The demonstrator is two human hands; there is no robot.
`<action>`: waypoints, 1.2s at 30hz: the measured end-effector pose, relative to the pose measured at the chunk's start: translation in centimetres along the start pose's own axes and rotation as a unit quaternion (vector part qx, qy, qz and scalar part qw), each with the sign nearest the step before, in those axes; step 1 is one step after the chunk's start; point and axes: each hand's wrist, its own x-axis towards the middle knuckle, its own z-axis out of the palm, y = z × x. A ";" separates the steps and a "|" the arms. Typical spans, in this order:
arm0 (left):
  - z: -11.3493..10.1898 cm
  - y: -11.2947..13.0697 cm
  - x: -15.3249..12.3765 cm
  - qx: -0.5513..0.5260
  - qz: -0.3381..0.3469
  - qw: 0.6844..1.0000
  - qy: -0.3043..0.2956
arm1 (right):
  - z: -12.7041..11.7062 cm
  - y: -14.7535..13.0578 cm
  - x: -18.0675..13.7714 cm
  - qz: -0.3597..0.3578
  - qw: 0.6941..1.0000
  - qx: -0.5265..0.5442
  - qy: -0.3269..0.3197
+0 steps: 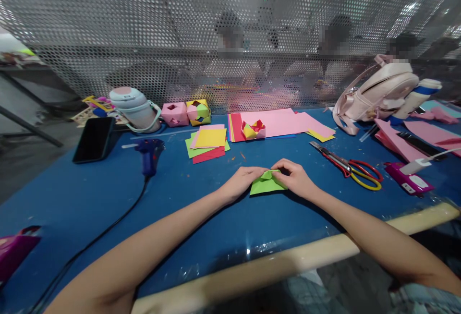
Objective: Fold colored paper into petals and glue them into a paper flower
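Note:
A piece of green paper [267, 187], partly folded along its far side, lies on the blue table between my hands. My left hand [245, 179] pinches its far left edge, fingers together. At the upper right, my right hand [293, 177] grips the fold with thumb and bent fingers. Beyond the hands sits a small folded paper piece [253, 130] in red, yellow and pink. To its left is a pile of square paper sheets [211, 138] in yellow, pink, green and red.
Scissors [355, 167] and a box cutter [329, 156] lie to the right, near a purple power strip [408, 178]. A blue glue gun [147, 156] trails its cord at left. Behind stand folded paper cubes [175, 114], a tumbler [133, 107], a phone [94, 139] and a pink backpack [382, 88].

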 end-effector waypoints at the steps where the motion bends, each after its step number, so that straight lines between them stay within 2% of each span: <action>1: 0.0 0.1 0.0 0.004 -0.004 1.000 -0.004 | 0.0 0.0 0.0 0.001 1.000 -0.002 0.000; 9: 0.0 0.3 0.0 0.066 -0.024 0.997 0.023 | 0.1 -0.4 -0.1 -0.001 1.000 0.005 -0.010; 16: 1.1 1.2 -0.2 0.173 0.019 0.982 0.072 | 0.5 -0.9 -0.2 -0.023 1.000 0.011 -0.007; 20: 1.4 1.0 -0.3 0.201 0.047 0.975 0.076 | 0.8 -1.3 -0.3 -0.022 1.000 0.007 0.004; 24: 1.3 0.7 -0.3 0.184 0.062 0.978 0.080 | 0.9 -1.5 -0.3 0.025 0.999 0.033 0.014; 29: 1.1 0.6 -0.2 0.172 0.047 0.979 0.095 | 0.4 -1.5 -0.1 0.113 0.990 0.079 0.009; 36: 1.0 0.6 -0.3 0.177 0.048 0.979 0.085 | 0.1 -1.5 0.1 0.131 0.988 0.078 0.006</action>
